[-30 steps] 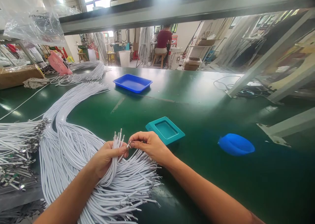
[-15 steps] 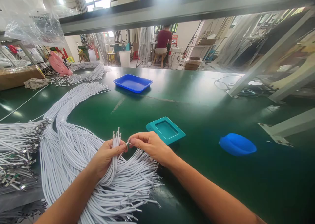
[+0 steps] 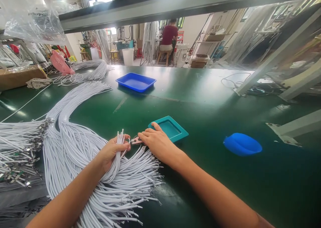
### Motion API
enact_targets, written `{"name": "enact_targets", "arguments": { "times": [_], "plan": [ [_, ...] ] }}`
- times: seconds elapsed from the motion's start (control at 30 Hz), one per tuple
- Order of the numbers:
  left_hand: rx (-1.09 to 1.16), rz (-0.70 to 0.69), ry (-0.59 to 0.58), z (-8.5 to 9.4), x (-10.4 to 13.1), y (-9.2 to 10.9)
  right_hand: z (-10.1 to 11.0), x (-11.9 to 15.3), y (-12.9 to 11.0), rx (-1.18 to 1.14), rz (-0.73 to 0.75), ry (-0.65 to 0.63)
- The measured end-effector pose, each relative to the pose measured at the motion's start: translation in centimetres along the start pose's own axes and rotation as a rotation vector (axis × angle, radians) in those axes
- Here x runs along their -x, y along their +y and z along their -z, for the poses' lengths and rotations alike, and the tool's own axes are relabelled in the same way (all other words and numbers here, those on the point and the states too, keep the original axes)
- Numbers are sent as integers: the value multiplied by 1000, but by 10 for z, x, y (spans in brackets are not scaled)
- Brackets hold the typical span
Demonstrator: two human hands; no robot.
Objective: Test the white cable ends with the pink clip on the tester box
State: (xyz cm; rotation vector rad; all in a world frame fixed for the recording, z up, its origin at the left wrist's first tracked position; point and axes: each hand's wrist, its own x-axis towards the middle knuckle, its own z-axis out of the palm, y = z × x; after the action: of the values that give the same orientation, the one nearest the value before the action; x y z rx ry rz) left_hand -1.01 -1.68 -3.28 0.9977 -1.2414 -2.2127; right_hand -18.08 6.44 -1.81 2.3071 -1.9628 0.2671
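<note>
My left hand [image 3: 112, 151] is closed round several white cables, whose cut ends stick up above the fingers. Between its fingertips is one cable end, bent toward the right. My right hand [image 3: 159, 144] grips a small pair of pliers [image 3: 136, 140], and their tip touches or nearly touches that cable end. Below both hands a large bundle of white cables [image 3: 112, 204] spreads over the green table [image 3: 205, 174], its stripped ends pointing right. The teal tray [image 3: 170, 129] lies just behind my right hand.
A blue tray [image 3: 136, 82] sits farther back, a blue bowl [image 3: 242, 144] at the right. More cables with metal connectors [image 3: 20, 154] lie at the left. Metal frame legs [image 3: 296, 126] stand at the right. A person [image 3: 169, 37] sits in the background.
Small pliers now show in my right hand, where its fingertips were pinched at the cable end before. That hand has shifted slightly right. The view has tilted a little.
</note>
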Motion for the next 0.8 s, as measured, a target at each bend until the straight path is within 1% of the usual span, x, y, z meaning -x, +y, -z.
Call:
{"name": "enact_targets", "arguments": {
  "times": [0.07, 0.13, 0.27, 0.37, 0.57, 0.73, 0.8],
  "plan": [
    [-13, 0, -16, 1, -2, -2, -3, -1, 0, 6, 5, -3],
    [-18, 15, -4, 1, -5, -3, -5, -2, -2, 39, 29, 19],
    [-24, 38, 58, -2, -9, -3, -10, -2, -4, 175, 118, 74],
    [-35, 58, 94, -6, -10, -2, -11, -1, -5, 215, 138, 90],
    [-68, 109, 141, -16, -8, 2, -13, -1, -5, 213, 147, 98],
    [-78, 115, 143, -17, -7, 3, -7, 1, 0, 147, 133, 73],
    [-77, 119, 141, -16, -8, 2, -4, 2, 5, 109, 96, 122]
  ]
}}
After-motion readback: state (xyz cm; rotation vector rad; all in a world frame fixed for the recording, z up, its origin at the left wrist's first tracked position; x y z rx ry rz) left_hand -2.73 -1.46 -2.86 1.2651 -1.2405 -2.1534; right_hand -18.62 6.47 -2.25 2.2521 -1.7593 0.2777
